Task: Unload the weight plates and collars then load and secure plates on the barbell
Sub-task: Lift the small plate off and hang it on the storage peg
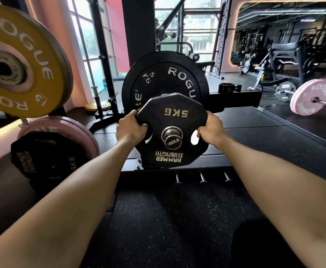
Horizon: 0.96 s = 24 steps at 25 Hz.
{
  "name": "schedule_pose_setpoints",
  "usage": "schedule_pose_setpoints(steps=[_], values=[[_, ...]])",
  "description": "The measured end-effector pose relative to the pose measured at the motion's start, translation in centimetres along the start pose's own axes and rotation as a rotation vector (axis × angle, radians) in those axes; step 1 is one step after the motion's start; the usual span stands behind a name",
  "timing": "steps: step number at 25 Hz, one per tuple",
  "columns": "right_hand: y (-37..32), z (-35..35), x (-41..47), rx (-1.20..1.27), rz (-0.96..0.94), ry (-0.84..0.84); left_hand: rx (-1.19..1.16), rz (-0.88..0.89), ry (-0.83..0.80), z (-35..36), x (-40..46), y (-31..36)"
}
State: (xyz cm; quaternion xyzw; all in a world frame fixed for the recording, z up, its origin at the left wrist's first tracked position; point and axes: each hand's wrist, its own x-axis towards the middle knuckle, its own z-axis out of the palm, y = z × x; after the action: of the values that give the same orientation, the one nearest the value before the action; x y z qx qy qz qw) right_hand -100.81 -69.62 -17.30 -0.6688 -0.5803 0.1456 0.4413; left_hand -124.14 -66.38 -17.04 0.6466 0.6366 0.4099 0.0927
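5kg plate [174,130] on barbell sleeve [171,136], left hand [131,127], right hand [210,128] gripping its edges

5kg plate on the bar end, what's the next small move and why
Probably pull or push it straight along the sleeve, keeping it square; the direction cannot be told from this one view. Both the left hand and right hand grip the 5kg Hammer Strength plate by its edge cutouts, and the barbell sleeve end pokes through its hole, with the black Rogue plate just behind.

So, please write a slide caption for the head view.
Both hands grip a 5 kg plate on the barbell sleeve.
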Motion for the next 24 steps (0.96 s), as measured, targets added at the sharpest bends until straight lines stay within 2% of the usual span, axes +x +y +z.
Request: schedule_pose_setpoints(steps=[5, 11, 18, 24], values=[[-0.6, -1.4, -3.5, 0.023, 0.007, -0.008, 0.010, 0.022, 0.015, -2.0, -3.0, 0.6], [-2.8, -3.4, -4.4, -0.069, -0.055, 0.004, 0.022, 0.051, -0.009, -4.2, -3.3, 1.4], [-10.1, -8.7, -1.6, -0.048, -0.193, 0.098, 0.030, 0.173, 0.115, -11.4, 0.9, 7.8], [-12.4, -11.3, 5.2, -0.046, -0.284, 0.085, 0.052, 0.203, 0.145, -12.5, 6.2, 11.6]])
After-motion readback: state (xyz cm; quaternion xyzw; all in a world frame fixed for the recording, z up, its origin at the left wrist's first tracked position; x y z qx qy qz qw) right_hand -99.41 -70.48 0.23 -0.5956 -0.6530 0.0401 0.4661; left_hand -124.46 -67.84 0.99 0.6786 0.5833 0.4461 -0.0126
